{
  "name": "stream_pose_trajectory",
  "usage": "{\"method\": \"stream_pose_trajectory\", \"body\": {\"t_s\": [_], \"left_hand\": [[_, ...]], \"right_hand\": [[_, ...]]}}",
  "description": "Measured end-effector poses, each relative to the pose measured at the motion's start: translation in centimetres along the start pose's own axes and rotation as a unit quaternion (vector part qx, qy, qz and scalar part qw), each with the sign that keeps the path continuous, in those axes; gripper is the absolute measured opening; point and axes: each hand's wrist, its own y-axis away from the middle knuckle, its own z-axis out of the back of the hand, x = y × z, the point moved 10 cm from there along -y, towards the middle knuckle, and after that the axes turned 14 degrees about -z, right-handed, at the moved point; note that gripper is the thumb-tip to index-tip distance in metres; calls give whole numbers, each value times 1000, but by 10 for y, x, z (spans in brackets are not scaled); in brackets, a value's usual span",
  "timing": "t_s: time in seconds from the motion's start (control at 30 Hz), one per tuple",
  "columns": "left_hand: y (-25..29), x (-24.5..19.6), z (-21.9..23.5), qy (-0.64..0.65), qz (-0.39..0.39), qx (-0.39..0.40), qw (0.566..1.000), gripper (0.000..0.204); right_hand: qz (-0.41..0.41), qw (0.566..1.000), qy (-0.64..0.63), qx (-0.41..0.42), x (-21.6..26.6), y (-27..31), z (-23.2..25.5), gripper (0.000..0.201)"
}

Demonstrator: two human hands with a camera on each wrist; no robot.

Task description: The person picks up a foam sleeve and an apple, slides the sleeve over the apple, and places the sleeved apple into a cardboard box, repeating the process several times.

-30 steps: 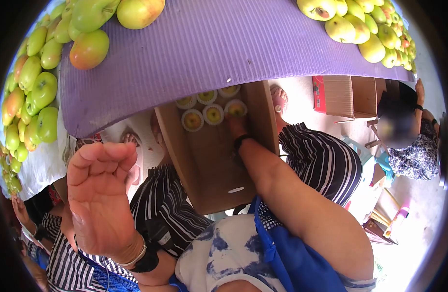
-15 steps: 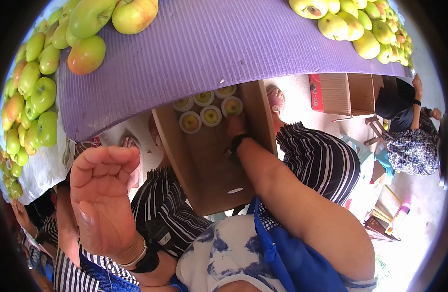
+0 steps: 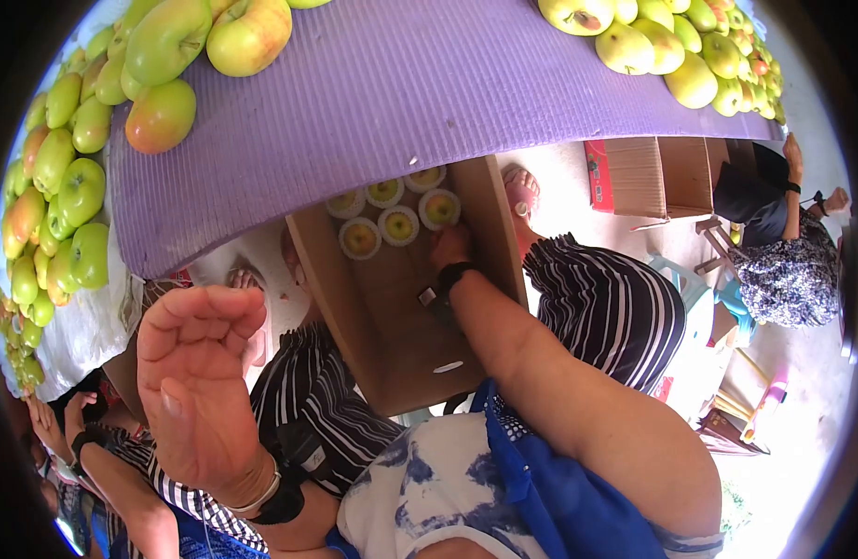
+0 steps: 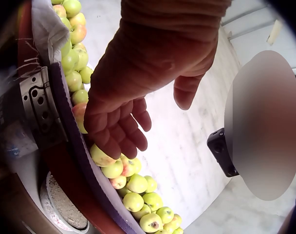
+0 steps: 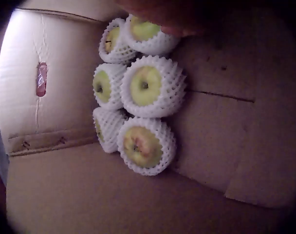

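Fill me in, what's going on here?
A person is handling apples in foam nets inside an open cardboard box. Six sit in two rows of three at its far end. The right hand is down in the box at the nearer row's right-hand apple; whether it grips it can't be told. The left hand is raised, holding nothing. Loose apples lie toward both sides of the purple mat.
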Motion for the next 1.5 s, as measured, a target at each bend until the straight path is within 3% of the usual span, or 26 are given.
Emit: {"method": "stream_pose_trajectory", "body": {"t_s": [0.23,0.37,0.5,0.67,0.77,0.87,0.9,0.97,1.03,1.1,1.13,1.2,1.27,1.33,1.5], "left_hand": [[-1,5,0,11,2,2,1000,61],[-7,-3,-9,33,-24,-28,999,48],[-8,-1,-17,64,-37,-32,997,48],[-8,-8,-14,42,-68,-22,997,59],[-8,-19,-8,2,-129,-38,991,46],[-5,-11,18,-37,-89,-187,978,29],[-5,-12,17,-20,-89,-196,976,26],[-5,-16,20,10,-90,-216,972,21],[-7,-6,22,48,-62,-214,974,22],[-10,6,23,75,-40,-207,975,24],[-11,5,22,76,-35,-207,975,24],[-12,2,18,79,-24,-207,975,25],[-13,0,18,84,-22,-212,973,25],[-13,0,23,85,-17,-218,972,24],[-14,-3,36,92,-13,-225,970,24]], "right_hand": [[9,965,249,80,4,-13,-16,12],[-4,909,407,93,-10,11,-18,13],[-65,820,549,148,-27,60,-24,14],[-85,662,680,302,-30,202,-69,17],[6,590,701,402,4,325,-109,19],[119,534,686,479,62,441,-147,23],[148,524,676,496,81,470,-160,24],[304,516,661,452,128,535,-192,28],[354,529,603,481,149,551,-234,27],[441,519,613,401,171,585,-271,24],[514,480,582,408,179,589,-300,20],[576,459,592,327,187,609,-341,18],[712,337,572,231,181,635,-379,20],[773,270,547,176,168,644,-411,21],[711,272,641,97,141,621,-490,29]]}}
